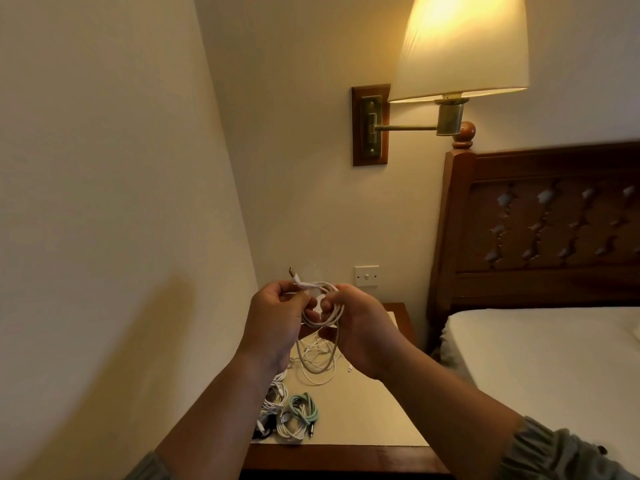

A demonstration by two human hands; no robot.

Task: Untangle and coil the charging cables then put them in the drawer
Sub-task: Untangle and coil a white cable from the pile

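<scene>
Both hands are gripping the white cable (323, 306) above the surface (363, 410): left hand (273, 323) pinching the plug end, right hand (360, 327) holding the coil's loops.

The brown table (346, 457) has a pale top. White cables (275, 396), a green cable (304, 403) and a black cable (260, 432) lie on it.

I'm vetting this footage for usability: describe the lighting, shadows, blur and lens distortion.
Head view: warm, dim light from the lit wall lamp, its shade glaring near the top; a soft shadow on the left wall; the wide lens bends the wall corner and headboard; the white cable held between the left hand and right hand looks slightly smeared by motion.
</scene>
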